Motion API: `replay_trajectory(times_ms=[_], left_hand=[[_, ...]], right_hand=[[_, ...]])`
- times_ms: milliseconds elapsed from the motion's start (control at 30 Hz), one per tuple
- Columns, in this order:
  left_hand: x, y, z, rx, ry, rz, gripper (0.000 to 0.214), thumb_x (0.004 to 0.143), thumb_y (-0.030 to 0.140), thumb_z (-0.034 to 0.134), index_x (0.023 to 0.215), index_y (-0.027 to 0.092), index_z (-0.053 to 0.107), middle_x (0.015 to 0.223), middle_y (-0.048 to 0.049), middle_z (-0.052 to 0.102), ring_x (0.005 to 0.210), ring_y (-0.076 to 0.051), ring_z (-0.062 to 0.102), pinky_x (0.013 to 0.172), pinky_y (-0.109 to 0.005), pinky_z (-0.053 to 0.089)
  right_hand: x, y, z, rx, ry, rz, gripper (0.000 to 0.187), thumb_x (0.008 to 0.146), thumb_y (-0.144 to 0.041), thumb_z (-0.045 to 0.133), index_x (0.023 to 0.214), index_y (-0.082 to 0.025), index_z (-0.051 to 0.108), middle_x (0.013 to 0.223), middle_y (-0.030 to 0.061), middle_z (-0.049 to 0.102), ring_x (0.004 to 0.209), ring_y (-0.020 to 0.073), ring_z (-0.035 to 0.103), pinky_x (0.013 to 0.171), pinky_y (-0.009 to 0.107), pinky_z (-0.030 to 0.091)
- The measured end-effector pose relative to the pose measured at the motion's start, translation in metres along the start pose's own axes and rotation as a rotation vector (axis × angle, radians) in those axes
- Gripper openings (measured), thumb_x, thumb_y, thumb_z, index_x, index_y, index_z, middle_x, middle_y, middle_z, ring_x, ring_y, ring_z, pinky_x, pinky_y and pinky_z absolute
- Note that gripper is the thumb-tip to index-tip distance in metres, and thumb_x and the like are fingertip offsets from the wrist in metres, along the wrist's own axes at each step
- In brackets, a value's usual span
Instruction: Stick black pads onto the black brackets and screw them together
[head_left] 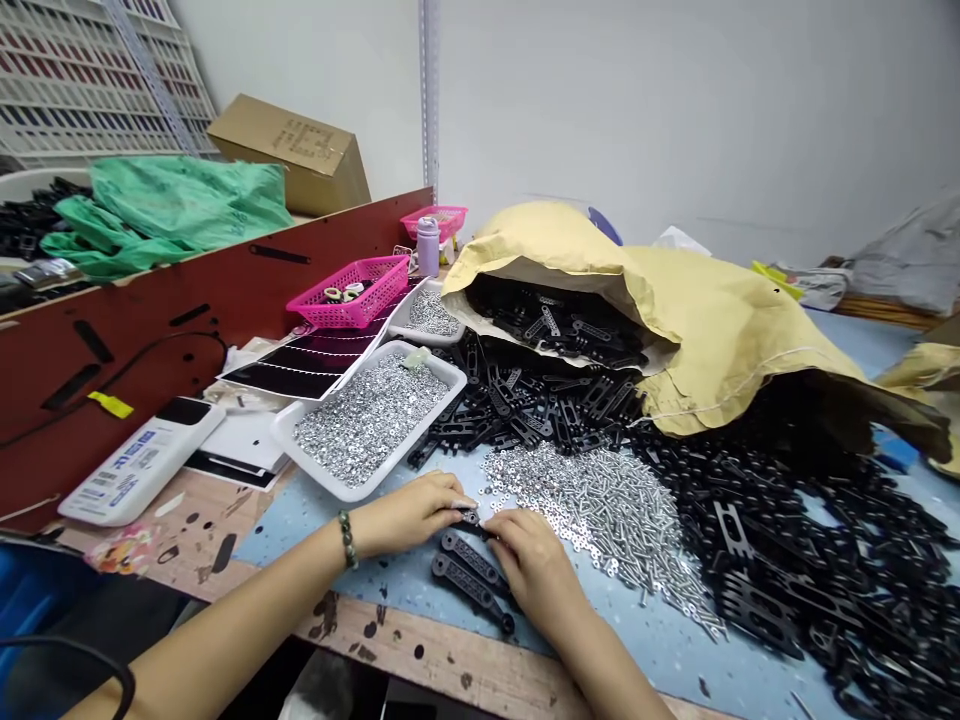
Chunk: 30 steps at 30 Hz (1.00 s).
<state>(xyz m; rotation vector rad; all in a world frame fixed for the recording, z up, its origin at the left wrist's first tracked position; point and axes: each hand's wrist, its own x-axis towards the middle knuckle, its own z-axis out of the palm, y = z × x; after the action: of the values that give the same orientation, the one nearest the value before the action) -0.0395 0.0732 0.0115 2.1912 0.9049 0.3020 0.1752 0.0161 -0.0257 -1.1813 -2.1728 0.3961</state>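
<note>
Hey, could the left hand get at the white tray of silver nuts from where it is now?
Probably yes: the left hand rests just below the white tray, and nothing appears to stand between them, so the way looks free.

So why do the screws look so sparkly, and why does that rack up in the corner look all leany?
In the head view, the silver screws sparkle because light glints off them, the rack at the top left seems to lean, probably from a wide lens stretching the edges, and the black parts inside the yellow paper bag sit in dark shadow.
</note>
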Motion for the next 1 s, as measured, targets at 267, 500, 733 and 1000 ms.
replay_trajectory(times_ms=[267,500,733,1000], left_hand=[[-0.002,0.003,-0.003,-0.021,0.056,-0.085,0.014,0.088,0.021,0.051,0.098,0.019,0.061,0.098,-0.0041,0.063,0.095,-0.019,0.057,0.087,-0.031,0.042],[0.008,0.010,-0.001,-0.039,0.034,-0.114,0.015,0.086,0.023,0.054,0.098,0.020,0.063,0.102,-0.0038,0.063,0.098,-0.020,0.056,0.089,-0.032,0.041],[0.014,0.023,0.005,-0.060,-0.088,-0.083,0.014,0.083,0.022,0.058,0.093,0.021,0.067,0.097,-0.0026,0.065,0.095,-0.020,0.058,0.087,-0.030,0.042],[0.035,0.040,0.009,-0.376,0.154,-0.210,0.032,0.087,0.035,0.051,0.114,0.020,0.058,0.104,-0.0057,0.063,0.095,-0.021,0.058,0.084,-0.034,0.045]], right_hand=[[0.014,-0.007,0.000,-0.232,-0.111,0.170,0.014,0.081,-0.028,0.066,0.083,-0.021,0.055,0.086,0.0035,0.059,0.085,0.0229,0.052,0.076,0.037,0.042],[-0.003,0.013,-0.032,-0.311,-0.099,0.229,0.009,0.080,-0.024,0.060,0.085,-0.021,0.054,0.088,0.0040,0.057,0.087,0.0236,0.051,0.077,0.037,0.041],[0.056,0.043,-0.039,-0.271,0.188,0.328,0.026,0.087,-0.031,0.051,0.108,-0.016,0.056,0.103,0.0129,0.060,0.098,0.0267,0.052,0.086,0.039,0.041],[0.064,0.048,-0.045,-0.168,0.245,0.371,0.021,0.085,-0.025,0.049,0.101,-0.016,0.060,0.093,0.0096,0.065,0.077,0.0205,0.061,0.071,0.032,0.048]])
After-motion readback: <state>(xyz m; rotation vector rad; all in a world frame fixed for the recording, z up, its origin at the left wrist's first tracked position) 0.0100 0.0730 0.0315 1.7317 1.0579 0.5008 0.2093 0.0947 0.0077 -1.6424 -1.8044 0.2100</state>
